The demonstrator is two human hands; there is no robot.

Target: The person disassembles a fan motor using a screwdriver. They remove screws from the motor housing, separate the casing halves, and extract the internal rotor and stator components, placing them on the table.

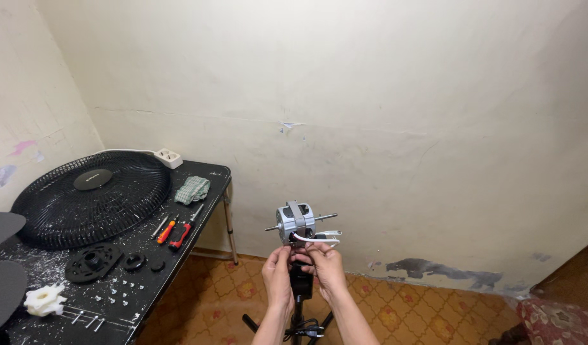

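Observation:
A grey fan motor [295,221] with a metal shaft sticking out both sides sits atop a black stand [300,300]. White wires [319,237] loop out from under the motor to the right. My left hand [278,271] pinches at the underside of the motor, fingers closed on the wiring there. My right hand [325,265] grips the white wires just below the motor. Both hands meet at the top of the stand's neck.
A black table [204,171] stands at left with a black fan grille [89,198], a green cloth [192,189], screwdrivers and pliers [174,230], black round parts [93,262], a white plastic piece [45,300], loose screws and a white power strip [168,157]. Patterned tile floor below; cream wall behind.

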